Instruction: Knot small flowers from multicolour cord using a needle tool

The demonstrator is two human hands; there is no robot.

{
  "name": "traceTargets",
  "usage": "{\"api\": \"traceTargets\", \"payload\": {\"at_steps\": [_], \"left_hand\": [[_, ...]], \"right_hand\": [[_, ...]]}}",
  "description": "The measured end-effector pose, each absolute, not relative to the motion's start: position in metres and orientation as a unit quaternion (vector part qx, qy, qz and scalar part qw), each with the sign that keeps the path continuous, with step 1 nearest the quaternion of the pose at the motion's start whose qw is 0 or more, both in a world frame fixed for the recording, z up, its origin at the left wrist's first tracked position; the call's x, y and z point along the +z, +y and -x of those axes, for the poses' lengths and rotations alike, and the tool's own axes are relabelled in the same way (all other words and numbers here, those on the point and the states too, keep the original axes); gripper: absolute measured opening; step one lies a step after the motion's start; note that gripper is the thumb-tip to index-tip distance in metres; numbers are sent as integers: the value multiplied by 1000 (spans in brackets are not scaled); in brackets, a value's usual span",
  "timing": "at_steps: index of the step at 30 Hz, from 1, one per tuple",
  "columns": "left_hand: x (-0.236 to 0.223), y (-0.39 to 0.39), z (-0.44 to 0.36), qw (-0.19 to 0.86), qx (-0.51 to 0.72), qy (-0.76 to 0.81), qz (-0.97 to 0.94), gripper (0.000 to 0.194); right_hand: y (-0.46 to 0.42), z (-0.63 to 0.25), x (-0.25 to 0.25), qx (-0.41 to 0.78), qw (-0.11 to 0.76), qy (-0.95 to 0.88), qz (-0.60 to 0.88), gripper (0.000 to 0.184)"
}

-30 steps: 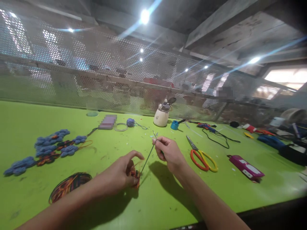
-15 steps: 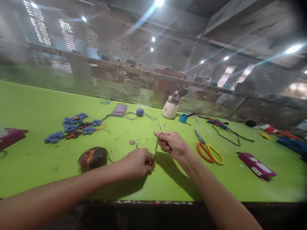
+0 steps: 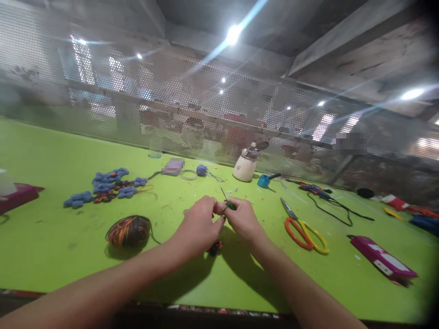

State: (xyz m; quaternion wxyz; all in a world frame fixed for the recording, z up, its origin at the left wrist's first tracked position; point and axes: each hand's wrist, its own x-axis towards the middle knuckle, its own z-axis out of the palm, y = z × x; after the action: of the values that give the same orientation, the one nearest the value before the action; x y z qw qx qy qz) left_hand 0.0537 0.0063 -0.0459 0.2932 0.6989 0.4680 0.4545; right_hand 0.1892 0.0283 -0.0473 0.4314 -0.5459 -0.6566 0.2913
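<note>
Dark-and-orange yarn forms a small piece (image 3: 215,247) just under the left hand (image 3: 200,225), toward the desk's (image 3: 171,283) front edge. Both hands meet; the right hand's (image 3: 244,220) grip is closed on a green-handled hook (image 3: 230,205), the left's pinched shut, its hold hidden by fingers. Around them: one multicoloured yarn ball (image 3: 128,231) left, one pair of scissors (image 3: 297,226) right, two magenta boxes (image 3: 382,257), one cream jug (image 3: 245,165) near the back edge. The desk is green; behind stands a perforated screen (image 3: 192,105).

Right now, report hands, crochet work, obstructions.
Left hand pinching dark yarn, right hand on crochet hook, fingers close together. Small orange-and-black crochet piece below. Scissors right, yarn ball left, both clear of hands.
</note>
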Motion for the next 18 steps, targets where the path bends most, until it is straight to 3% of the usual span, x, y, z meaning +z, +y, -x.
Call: {"api": "traceTargets", "payload": {"at_steps": [4,10,15,18], "left_hand": [[-62,23,-62,401,478,474,-621,18],[-72,30,-47,570,469,432,-518,3],[-74,33,-42,621,478,421,-456,28],[-75,34,-42,641,474,417,-436,32]], "right_hand": [[23,-187,-45,232,398,-715,527,20],[23,-195,-40,186,322,-786,494,13],[38,-221,-35,187,229,-820,491,7],[55,-241,-35,213,176,-819,503,11]]}}
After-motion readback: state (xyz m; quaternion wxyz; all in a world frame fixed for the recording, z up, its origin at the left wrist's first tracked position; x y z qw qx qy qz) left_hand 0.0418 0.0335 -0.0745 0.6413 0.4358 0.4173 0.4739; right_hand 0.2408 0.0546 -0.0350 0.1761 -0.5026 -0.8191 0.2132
